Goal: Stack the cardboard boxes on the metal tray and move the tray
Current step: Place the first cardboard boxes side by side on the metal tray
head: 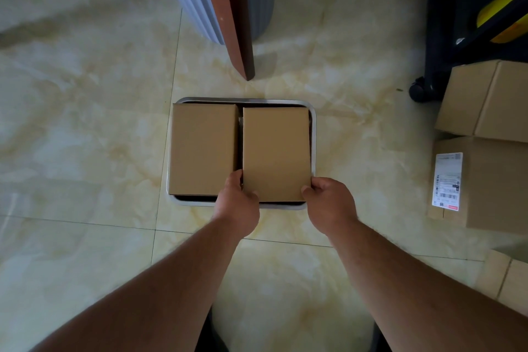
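Left box [203,148] already on tray [245,100]; my left hand [237,203] and right hand [328,203] grip right box [275,151], seating it; more boxes [485,100] and tray move remain.

Two bare forearms, no sleeves, no rings or watch; dark trousers below.

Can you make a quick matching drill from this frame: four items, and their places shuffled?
Items
1. tray
2. right-side box
3. bin
4. labelled box

Places
A. far side of the floor, behind the brown wooden leg
B. right edge of view, white sticker facing up
C. gripped at its near corners by the left hand and right hand
D. on the tiled floor, under two boxes lying side by side

Pairs: 1-D, 2-C, 3-A, 4-B
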A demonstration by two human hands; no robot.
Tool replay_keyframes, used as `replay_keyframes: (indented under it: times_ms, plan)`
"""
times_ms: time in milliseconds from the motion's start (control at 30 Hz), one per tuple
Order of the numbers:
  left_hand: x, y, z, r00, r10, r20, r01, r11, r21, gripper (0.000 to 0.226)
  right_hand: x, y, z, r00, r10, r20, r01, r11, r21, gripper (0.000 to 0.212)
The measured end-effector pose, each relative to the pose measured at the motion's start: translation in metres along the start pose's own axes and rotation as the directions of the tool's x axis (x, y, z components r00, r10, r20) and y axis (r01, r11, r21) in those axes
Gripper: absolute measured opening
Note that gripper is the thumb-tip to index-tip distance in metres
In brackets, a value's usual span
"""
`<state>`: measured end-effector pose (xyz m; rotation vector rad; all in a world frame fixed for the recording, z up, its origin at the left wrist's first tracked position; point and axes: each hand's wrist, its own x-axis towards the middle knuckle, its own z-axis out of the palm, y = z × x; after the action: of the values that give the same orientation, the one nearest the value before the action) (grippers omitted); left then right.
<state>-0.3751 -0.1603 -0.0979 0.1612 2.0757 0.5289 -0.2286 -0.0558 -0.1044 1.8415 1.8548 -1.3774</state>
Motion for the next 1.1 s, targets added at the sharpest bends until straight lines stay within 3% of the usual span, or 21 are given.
replay_keyframes:
  times_ms: [700, 1100]
  plan:
    - [0.008, 0.002, 0.008, 1.000, 0.001, -0.008, -0.001, 1.000, 0.016, 0.059, 0.008, 0.006, 0.006, 1.000, 0.018, -0.009, -0.017, 0.998, 0.057, 0.025]
    - [0.007, 0.007, 0.011, 1.000, -0.017, -0.008, 0.017, 0.992, 0.124, 0.064, 0.010, 0.004, 0.013, 0.999, 0.048, 0.003, -0.048, 0.996, 0.071, 0.025]
